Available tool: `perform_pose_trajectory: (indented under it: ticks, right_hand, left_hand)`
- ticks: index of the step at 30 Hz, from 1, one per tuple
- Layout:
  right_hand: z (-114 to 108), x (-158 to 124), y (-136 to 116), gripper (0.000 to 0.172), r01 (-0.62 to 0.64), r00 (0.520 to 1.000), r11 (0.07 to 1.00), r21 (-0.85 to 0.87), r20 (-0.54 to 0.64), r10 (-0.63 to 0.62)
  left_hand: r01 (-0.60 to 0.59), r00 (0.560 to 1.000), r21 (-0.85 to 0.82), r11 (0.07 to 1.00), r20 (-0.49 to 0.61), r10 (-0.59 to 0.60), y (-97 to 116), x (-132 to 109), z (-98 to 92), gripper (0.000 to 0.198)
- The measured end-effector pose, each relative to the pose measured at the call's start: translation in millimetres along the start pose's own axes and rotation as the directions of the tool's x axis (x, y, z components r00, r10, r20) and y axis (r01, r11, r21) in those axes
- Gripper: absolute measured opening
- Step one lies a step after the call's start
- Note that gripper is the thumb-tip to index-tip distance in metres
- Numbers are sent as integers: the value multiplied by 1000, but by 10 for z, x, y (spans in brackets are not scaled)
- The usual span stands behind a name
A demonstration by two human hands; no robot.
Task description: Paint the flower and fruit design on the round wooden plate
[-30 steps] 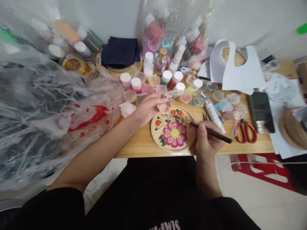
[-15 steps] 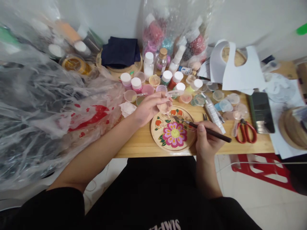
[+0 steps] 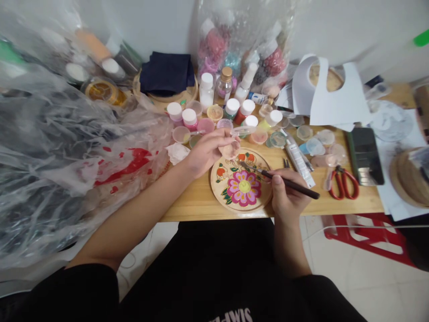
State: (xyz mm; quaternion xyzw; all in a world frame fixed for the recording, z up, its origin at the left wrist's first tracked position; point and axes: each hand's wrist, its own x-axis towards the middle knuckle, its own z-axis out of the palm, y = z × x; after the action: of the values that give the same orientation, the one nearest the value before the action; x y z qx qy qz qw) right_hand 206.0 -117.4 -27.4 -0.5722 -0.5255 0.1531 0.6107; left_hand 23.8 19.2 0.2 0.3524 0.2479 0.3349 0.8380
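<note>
Near the table's front edge lies a round wooden board (image 3: 219,190) bearing a pink flower (image 3: 244,188) with a yellow centre, orange fruits and green leaves. My right hand (image 3: 291,192) grips a dark-handled tool (image 3: 298,185) like a paintbrush, its thin metal end over the upper part of the board. Whether that tip touches the wood I cannot tell. Above the board's upper left, my left hand (image 3: 211,150) pinches a small clear plastic cup (image 3: 231,150), tilted, with a pale content. My left fingers partly hide the cup.
Behind the board stand white-capped paint jars (image 3: 247,109) and several small cups. A white tube (image 3: 299,161), red-handled scissors (image 3: 344,183) and a phone (image 3: 365,156) lie to the right. Crumpled plastic sheeting (image 3: 67,147) covers the left side. A crumpled tissue (image 3: 177,153) sits beside my left forearm.
My right hand and the tool have shifted slightly left, bringing the tip a little further left over the board. My left hand still holds the cup in nearly the same place.
</note>
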Motion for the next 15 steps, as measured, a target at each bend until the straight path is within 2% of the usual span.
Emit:
perform_pose_trajectory:
  ticks: [8,15]
  right_hand:
    - [5,9,-32,5,29,999,1000,4,-33,-28]
    - [27,10,-30,15,8,995,1000,-26,-100,-11]
  left_hand:
    - [-4,1000,-23,1000,-3,4,2,-3,14,3]
    - [1,1000,-17,1000,-7,-2,15,3,17,5]
